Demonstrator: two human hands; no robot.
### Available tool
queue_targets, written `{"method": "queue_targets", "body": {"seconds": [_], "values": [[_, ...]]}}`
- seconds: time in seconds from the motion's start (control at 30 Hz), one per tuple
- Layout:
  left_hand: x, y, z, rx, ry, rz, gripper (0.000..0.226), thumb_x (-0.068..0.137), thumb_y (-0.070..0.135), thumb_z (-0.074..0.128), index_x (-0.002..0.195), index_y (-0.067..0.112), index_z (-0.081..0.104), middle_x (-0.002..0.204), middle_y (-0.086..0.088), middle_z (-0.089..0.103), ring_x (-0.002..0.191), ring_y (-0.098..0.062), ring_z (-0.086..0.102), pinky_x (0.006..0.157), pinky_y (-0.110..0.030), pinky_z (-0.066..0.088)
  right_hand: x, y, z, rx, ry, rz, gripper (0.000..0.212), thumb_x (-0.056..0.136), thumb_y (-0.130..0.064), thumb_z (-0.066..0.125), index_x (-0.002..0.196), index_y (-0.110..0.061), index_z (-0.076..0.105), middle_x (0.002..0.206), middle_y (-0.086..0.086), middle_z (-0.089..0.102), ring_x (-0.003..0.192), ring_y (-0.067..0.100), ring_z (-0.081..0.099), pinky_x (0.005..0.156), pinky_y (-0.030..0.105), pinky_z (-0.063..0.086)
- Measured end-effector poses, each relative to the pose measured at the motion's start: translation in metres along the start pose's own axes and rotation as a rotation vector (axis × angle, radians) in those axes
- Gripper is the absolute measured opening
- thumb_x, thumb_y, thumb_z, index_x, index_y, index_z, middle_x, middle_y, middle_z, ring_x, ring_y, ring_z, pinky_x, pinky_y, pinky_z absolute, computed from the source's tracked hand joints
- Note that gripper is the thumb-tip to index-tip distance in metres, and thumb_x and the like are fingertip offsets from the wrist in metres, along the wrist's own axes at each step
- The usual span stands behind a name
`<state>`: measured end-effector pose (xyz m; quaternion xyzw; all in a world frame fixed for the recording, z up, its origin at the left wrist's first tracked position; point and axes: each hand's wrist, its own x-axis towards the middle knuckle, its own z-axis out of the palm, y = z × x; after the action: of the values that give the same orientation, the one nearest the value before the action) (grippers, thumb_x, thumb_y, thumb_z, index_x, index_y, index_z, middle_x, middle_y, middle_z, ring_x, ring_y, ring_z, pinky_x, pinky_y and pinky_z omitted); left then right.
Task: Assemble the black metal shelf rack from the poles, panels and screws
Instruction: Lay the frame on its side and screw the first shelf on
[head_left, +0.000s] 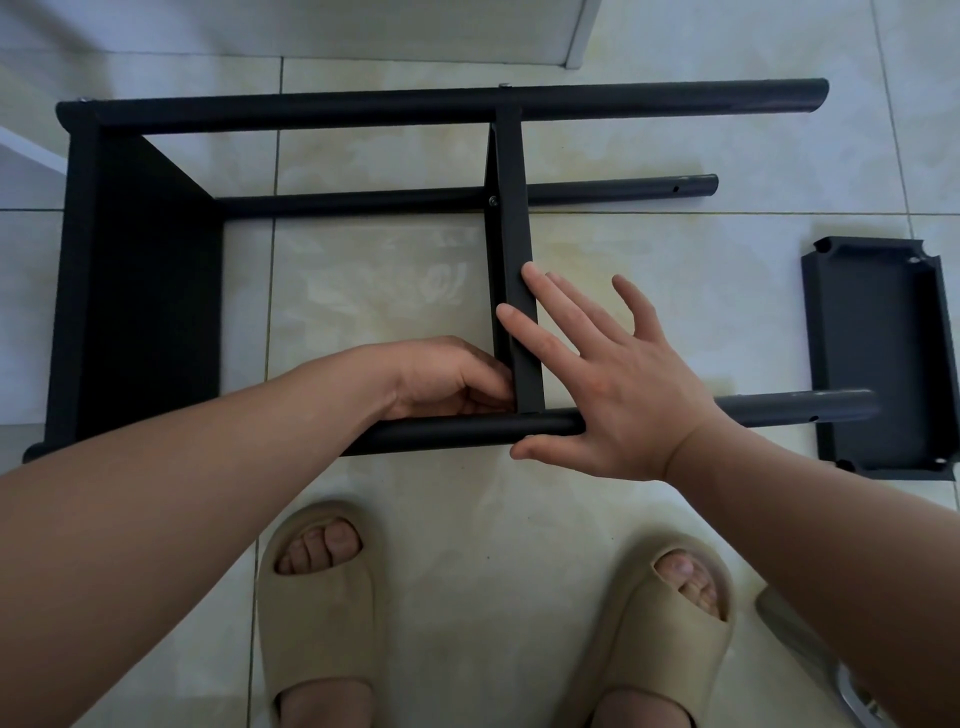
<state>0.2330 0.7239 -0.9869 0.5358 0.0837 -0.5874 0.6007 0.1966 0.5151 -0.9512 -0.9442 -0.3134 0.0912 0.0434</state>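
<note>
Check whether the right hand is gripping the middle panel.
No, the right hand lies open, its straight, spread fingers resting across the middle panel and the near pole.

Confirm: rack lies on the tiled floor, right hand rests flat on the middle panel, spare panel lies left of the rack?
Not quite: the head view shows the spare panel lying right of the rack, not left. The rack is on the tiled floor and the right hand rests flat on the middle panel.

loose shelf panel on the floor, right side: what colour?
The loose panel is matte black, reading dark charcoal in this light, plain with no pattern. Head view, the only one.
</note>
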Motion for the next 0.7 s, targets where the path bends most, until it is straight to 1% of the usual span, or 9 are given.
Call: {"method": "queue_targets", "body": {"seconds": [0.07, 0.17, 0.3, 0.4, 0.5, 0.53, 0.63, 0.7], "values": [[-0.0003, 0.0011, 0.0009, -0.021, -0.025, -0.006, 0.025, 0.089, -0.003, 0.053, 0.086, 0.006, 0.076, 0.085, -0.011, 0.073, 0.077, -0.019, 0.071, 0.072, -0.026, 0.057, -0.0001, 0.0001, 0.0007, -0.012, 0.012, -0.01, 0.104, 0.083, -0.087, 0.034, 0.162, -0.021, 0.02, 0.17, 0.01, 0.005, 0.156, 0.024, 0.015, 0.12, 0.065, 0.014], [-0.001, 0.003, 0.0027, -0.011, -0.069, -0.015, 0.031, 0.09, 0.001, 0.052, 0.075, 0.012, 0.078, 0.079, -0.006, 0.073, 0.073, -0.015, 0.07, 0.068, -0.023, 0.055, 0.0, 0.0015, 0.0018, -0.034, 0.023, -0.046, 0.104, 0.087, -0.085, 0.032, 0.162, -0.016, 0.019, 0.171, 0.008, 0.006, 0.157, 0.022, 0.011, 0.121, 0.062, 0.013], [-0.0001, 0.0017, 0.0029, 0.05, -0.036, 0.002, 0.036, 0.092, 0.002, 0.055, 0.067, 0.016, 0.076, 0.075, -0.003, 0.071, 0.07, -0.012, 0.069, 0.064, -0.021, 0.053, 0.0003, 0.0028, 0.0029, -0.019, 0.036, -0.08, 0.103, 0.089, -0.083, 0.032, 0.162, -0.012, 0.017, 0.171, 0.006, 0.006, 0.157, 0.02, 0.007, 0.124, 0.058, 0.013], [0.0004, -0.0001, 0.002, 0.024, -0.033, 0.003, 0.033, 0.093, -0.002, 0.053, 0.071, 0.012, 0.074, 0.075, -0.005, 0.072, 0.068, -0.014, 0.07, 0.063, -0.022, 0.054, 0.0002, 0.0023, 0.0037, 0.01, 0.032, -0.078, 0.103, 0.089, -0.082, 0.033, 0.162, -0.012, 0.017, 0.171, 0.005, 0.006, 0.157, 0.02, 0.006, 0.124, 0.056, 0.015], [-0.0005, 0.0006, 0.001, -0.038, -0.06, -0.01, 0.024, 0.092, -0.006, 0.048, 0.088, 0.003, 0.07, 0.08, -0.008, 0.073, 0.073, -0.015, 0.071, 0.065, -0.023, 0.055, 0.0003, 0.0023, 0.0038, 0.006, 0.033, -0.077, 0.103, 0.089, -0.082, 0.033, 0.162, -0.012, 0.018, 0.171, 0.005, 0.006, 0.157, 0.02, 0.006, 0.125, 0.055, 0.015], [-0.0006, 0.0011, 0.0004, -0.05, -0.072, -0.017, 0.025, 0.092, -0.006, 0.047, 0.089, 0.002, 0.07, 0.081, -0.008, 0.073, 0.074, -0.016, 0.071, 0.066, -0.024, 0.055, 0.0002, 0.0022, 0.0037, 0.003, 0.033, -0.076, 0.103, 0.089, -0.082, 0.033, 0.162, -0.012, 0.018, 0.171, 0.005, 0.005, 0.157, 0.02, 0.006, 0.124, 0.055, 0.015], [-0.0002, 0.0019, 0.0004, -0.045, -0.095, -0.04, 0.031, 0.091, -0.001, 0.047, 0.079, 0.007, 0.074, 0.081, -0.008, 0.072, 0.074, -0.016, 0.07, 0.068, -0.024, 0.055, -0.0001, 0.0022, 0.0037, -0.001, 0.035, -0.074, 0.103, 0.089, -0.082, 0.033, 0.162, -0.012, 0.018, 0.171, 0.005, 0.006, 0.157, 0.02, 0.007, 0.124, 0.056, 0.015], [0.0003, 0.0019, 0.0021, 0.01, -0.065, -0.023, 0.024, 0.091, 0.001, 0.052, 0.081, 0.007, 0.073, 0.083, -0.008, 0.072, 0.075, -0.016, 0.069, 0.068, -0.024, 0.054, -0.0005, 0.0024, 0.0039, -0.001, 0.037, -0.074, 0.103, 0.089, -0.082, 0.033, 0.162, -0.012, 0.018, 0.171, 0.005, 0.006, 0.157, 0.021, 0.007, 0.124, 0.056, 0.015]]}}
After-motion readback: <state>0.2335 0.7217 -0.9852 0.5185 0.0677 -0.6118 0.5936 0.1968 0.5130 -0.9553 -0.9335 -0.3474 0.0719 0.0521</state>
